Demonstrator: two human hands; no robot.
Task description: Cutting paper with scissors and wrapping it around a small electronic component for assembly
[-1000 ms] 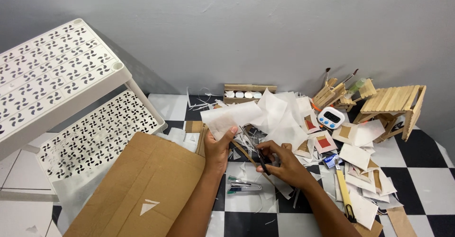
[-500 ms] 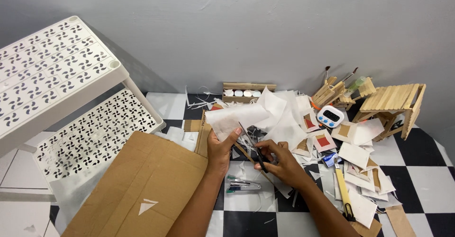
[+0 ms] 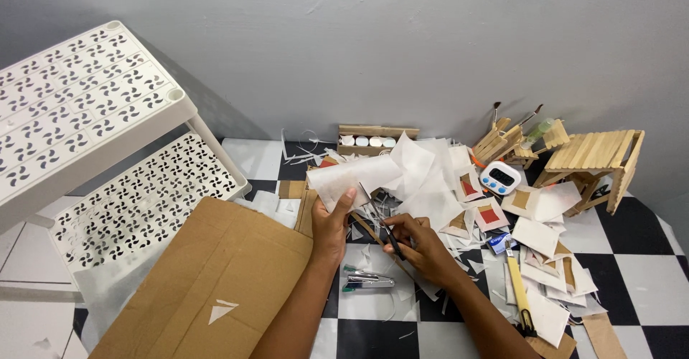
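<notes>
In the head view, the left hand point(image 3: 331, 224) pinches a sheet of white paper point(image 3: 353, 175) between thumb and fingers, thumb pressed flat on its lower edge; the thin, slightly curled sheet rises from the grip toward twelve o'clock and fans out toward two. The right hand point(image 3: 423, 246) is closed around the dark handles of a pair of scissors point(image 3: 390, 236), whose slim blades point toward eleven o'clock, reaching the paper's lower edge just beside the left thumb. At six o'clock from the left hand lies a small metal stapler point(image 3: 367, 281) on the black-and-white chequered floor point(image 3: 631, 251). At eight o'clock spreads a large flat sheet of brown cardboard point(image 3: 215, 287), matte and creased. At ten o'clock stands a white plastic shelf point(image 3: 79, 115) with perforated tiers. From one to four o'clock lies a heap of paper scraps point(image 3: 531, 233), a white digital timer point(image 3: 499, 178), a yellow-handled cutter point(image 3: 518, 287) and a little bench of wooden sticks point(image 3: 596, 159).
</notes>
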